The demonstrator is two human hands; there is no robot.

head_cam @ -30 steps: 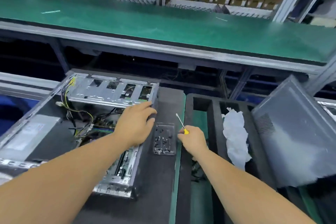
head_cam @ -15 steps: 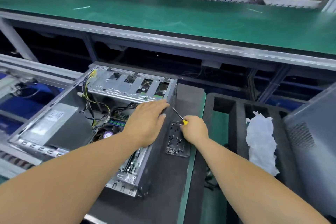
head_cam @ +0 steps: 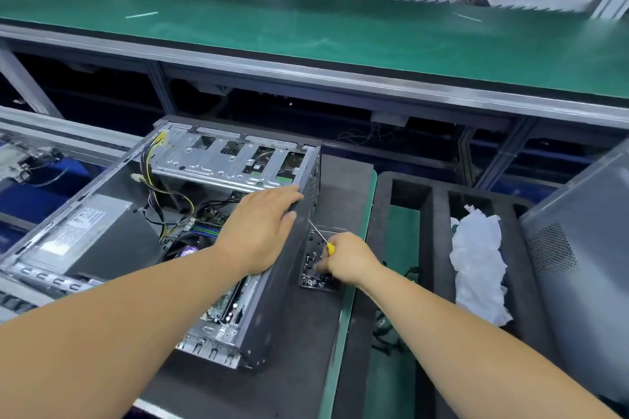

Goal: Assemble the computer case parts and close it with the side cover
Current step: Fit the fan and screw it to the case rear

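Left hand (head_cam: 262,228) flat on the open case (head_cam: 190,214); right hand (head_cam: 347,262) with a screwdriver (head_cam: 321,236) over the screw tray (head_cam: 318,269).
The case lies on its side on a dark mat (head_cam: 272,367), open face up, drive cage and cables showing. The left palm rests with fingers straight on its right top edge. The right hand grips the yellow-handled screwdriver while its fingertips reach into the tray just right of the case. The side cover (head_cam: 585,275) leans at far right, beside a foam tray (head_cam: 439,214) holding white wrapping (head_cam: 480,262).

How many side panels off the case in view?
1. The side cover leans at far right beside the foam tray, clear of the open case. Others may lie outside the frame.
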